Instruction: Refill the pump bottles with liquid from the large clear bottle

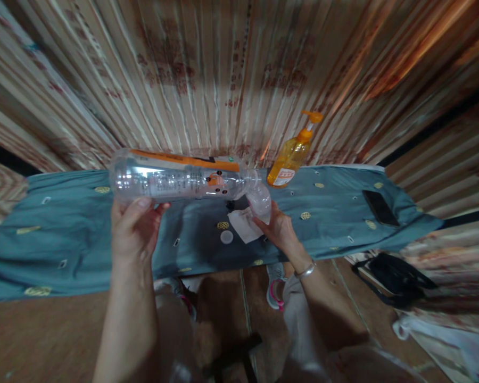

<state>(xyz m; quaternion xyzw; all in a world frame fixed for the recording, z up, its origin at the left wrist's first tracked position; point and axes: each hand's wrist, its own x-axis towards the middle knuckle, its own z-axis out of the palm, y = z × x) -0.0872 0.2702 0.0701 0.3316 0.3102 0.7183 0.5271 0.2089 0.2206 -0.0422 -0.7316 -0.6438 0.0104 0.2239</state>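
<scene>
My left hand [138, 226] grips a large clear plastic bottle [179, 178] from below near its base. The bottle lies level in the air, its neck pointing right, with an orange and dark printed label along it. At its mouth, my right hand [278, 226] holds a small clear plastic cup [259, 201], tilted against the bottle's neck. A whitish paper or tissue [245, 226] hangs by the right fingers, partly under the cup. Just left of it, a round white cap [226, 236] lies on the cloth. Small dark items behind the cup are mostly hidden.
A patterned teal cloth [75, 229] covers the narrow table. An orange pump bottle [289, 159] stands at the back right, and a dark phone [380, 207] lies at the right end. Curtains [207, 69] hang close behind. On the floor at right is a black bag [395, 279].
</scene>
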